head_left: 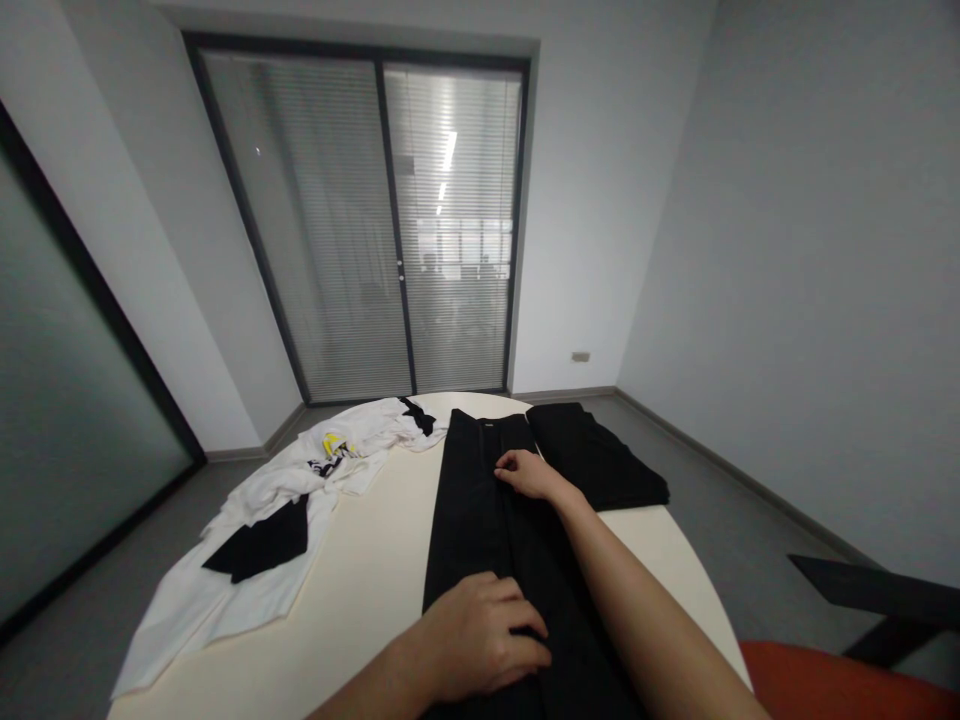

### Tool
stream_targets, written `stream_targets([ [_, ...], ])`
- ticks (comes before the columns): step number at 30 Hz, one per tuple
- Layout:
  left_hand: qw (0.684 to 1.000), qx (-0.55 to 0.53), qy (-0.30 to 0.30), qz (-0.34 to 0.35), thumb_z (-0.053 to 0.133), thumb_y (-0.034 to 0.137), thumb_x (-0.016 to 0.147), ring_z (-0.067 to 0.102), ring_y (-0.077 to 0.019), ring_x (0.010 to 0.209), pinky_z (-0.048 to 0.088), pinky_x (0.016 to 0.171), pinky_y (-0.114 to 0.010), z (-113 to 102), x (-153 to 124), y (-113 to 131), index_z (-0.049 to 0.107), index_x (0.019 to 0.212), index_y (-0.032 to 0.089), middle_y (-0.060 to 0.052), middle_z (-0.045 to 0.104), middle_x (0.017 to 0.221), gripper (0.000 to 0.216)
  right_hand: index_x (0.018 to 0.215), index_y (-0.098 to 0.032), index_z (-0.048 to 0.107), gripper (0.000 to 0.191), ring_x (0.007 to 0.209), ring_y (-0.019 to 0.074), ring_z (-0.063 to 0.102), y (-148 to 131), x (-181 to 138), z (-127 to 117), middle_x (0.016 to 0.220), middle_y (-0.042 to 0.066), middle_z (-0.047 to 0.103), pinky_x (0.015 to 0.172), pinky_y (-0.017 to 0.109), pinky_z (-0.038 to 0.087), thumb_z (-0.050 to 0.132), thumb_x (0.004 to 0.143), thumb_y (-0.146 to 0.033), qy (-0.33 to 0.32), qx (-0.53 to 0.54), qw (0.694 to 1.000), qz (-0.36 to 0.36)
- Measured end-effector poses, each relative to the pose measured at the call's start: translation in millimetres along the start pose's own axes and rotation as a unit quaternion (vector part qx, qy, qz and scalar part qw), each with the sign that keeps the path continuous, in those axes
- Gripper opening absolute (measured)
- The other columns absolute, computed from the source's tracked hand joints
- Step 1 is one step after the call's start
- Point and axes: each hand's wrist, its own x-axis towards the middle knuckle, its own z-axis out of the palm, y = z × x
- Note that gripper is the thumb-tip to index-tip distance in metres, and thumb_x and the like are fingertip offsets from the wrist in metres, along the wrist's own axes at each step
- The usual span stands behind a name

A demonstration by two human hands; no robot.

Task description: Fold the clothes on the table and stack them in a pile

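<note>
A pair of black trousers (pixel 466 500) lies lengthwise on the round table, waistband at the far end and the near part running out of view at the bottom. My right hand (pixel 531 474) is at the upper front of the trousers, thumb and fingertips pinched together on the cloth. Nearer to me, my left hand (pixel 491 635) rests on the trousers with its fingers bent and somewhat apart; its thumb is hidden. Beside the waistband on the right is a folded black garment (pixel 592 455), touching or nearly touching the trousers.
White clothing (pixel 255 500) with black parts and a yellow print spreads along the left side of the cream table (pixel 367 560). An orange chair seat (pixel 840 685) with a black armrest (pixel 877 590) stands at the lower right. Behind the table is a glazed partition with blinds (pixel 330 230).
</note>
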Motion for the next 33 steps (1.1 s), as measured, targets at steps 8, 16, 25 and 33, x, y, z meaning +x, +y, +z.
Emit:
stream_targets([
  [8,0.997,-0.082,-0.015,-0.003,0.061,0.040,0.095,0.062,-0.0198,0.104,0.048,0.085,-0.034,-7.6,-0.7,1.7,0.070,0.110,0.030,0.002,0.072,0.114,0.021,0.102,-0.021,0.074,0.020,0.084,0.0190,0.069,0.7,-1.1,3.1,0.093,0.005,0.075,0.077,0.027,0.049,0.066,0.085,-0.025,-0.016,-0.011,0.999,-0.047],
  [16,0.984,-0.138,-0.040,-0.109,0.060,0.062,0.087,0.022,-0.0454,0.147,0.020,0.113,-0.072,-14.7,-10.9,-0.2,0.045,0.148,0.037,-0.009,0.028,0.163,0.068,0.133,-0.025,0.062,0.042,0.119,0.0268,0.057,-2.9,-6.0,9.9,0.130,0.011,0.064,0.100,0.039,0.043,0.053,0.096,-0.039,0.029,-0.047,0.994,-0.092],
  [25,0.982,-0.156,-0.029,-0.102,0.060,0.045,0.092,0.049,-0.0296,0.133,0.039,0.110,-0.051,-26.1,-8.9,5.6,0.052,0.141,0.037,-0.002,0.058,0.142,0.050,0.110,-0.022,0.074,0.034,0.093,0.0253,0.068,-16.3,-11.1,-7.2,0.104,0.009,0.074,0.081,0.032,0.049,0.065,0.086,-0.045,-0.068,-0.092,0.992,-0.056],
  [33,0.976,-0.130,-0.057,-0.168,0.060,0.056,0.089,0.016,-0.0448,0.149,0.019,0.114,-0.071,-8.7,-15.7,-7.8,0.038,0.151,0.038,-0.008,0.022,0.165,0.068,0.136,-0.022,0.060,0.049,0.112,0.0282,0.062,-23.0,-12.1,11.7,0.125,0.014,0.067,0.092,0.037,0.045,0.051,0.095,-0.048,0.027,-0.100,0.993,-0.055],
])
